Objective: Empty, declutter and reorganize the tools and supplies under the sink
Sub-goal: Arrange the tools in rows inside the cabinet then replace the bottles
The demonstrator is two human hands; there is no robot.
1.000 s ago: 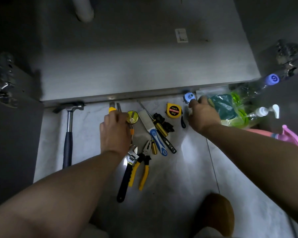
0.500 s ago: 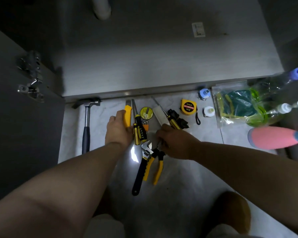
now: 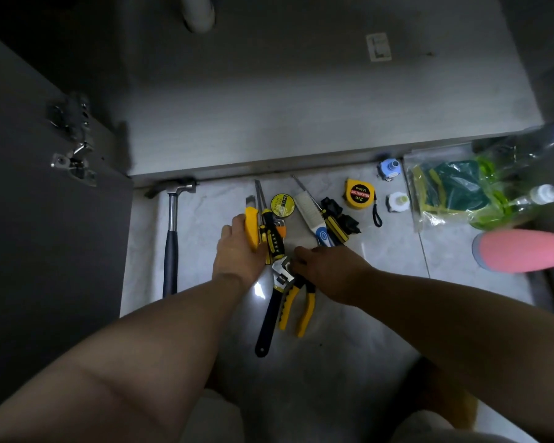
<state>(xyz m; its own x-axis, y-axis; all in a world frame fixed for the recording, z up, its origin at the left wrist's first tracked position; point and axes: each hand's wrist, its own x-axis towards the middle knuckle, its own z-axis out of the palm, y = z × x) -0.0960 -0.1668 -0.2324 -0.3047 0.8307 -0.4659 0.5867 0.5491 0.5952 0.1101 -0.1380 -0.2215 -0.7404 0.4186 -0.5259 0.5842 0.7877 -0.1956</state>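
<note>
Tools lie on the floor in front of the bare cabinet shelf (image 3: 301, 116). My left hand (image 3: 237, 254) is closed around a yellow utility knife (image 3: 251, 230), with a yellow-black screwdriver (image 3: 271, 235) right beside it. My right hand (image 3: 327, 270) rests over the heads of the adjustable wrench (image 3: 269, 314) and the yellow pliers (image 3: 298, 311); whether it grips either is hidden. Behind lie a roll of yellow tape (image 3: 281, 204), a blue-handled brush (image 3: 311, 215), another screwdriver (image 3: 333, 223) and a yellow tape measure (image 3: 359, 193).
A hammer (image 3: 171, 238) lies at the left beside the open cabinet door (image 3: 45, 219). At the right sit two small caps (image 3: 389, 169), a clear bag of green sponges (image 3: 451, 187), plastic bottles (image 3: 541, 193) and a pink bottle (image 3: 522, 251). A drain pipe (image 3: 199, 14) hangs above the shelf.
My right hand left the small caps at the right and came across to the wrench and pliers. The left hand stayed on the yellow knife, and the view shifted left.
</note>
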